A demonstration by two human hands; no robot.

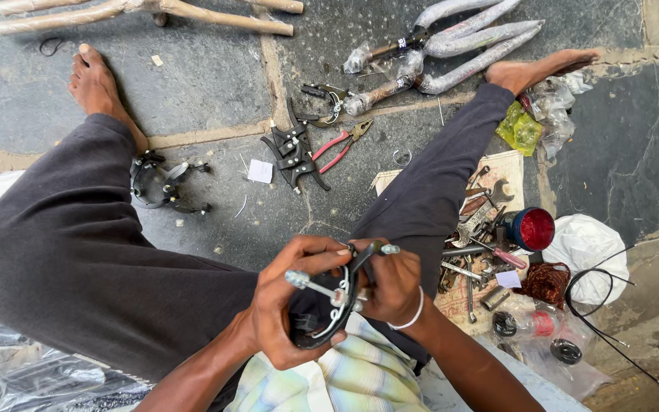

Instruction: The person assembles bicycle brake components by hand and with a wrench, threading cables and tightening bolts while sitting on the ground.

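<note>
My left hand grips a black bicycle brake caliper with a silver bolt sticking out of it, held low in the middle above my lap. My right hand, with a white band on the wrist, closes on the caliper's upper arm from the right. Both hands touch the same part. My legs in dark trousers spread out to either side over the stone floor.
On the floor lie another black caliper, a pair of black brake arms, red-handled pliers, wrapped fork tubes and a pile of tools with a red-lidded tin, black cable and plastic bags at the right.
</note>
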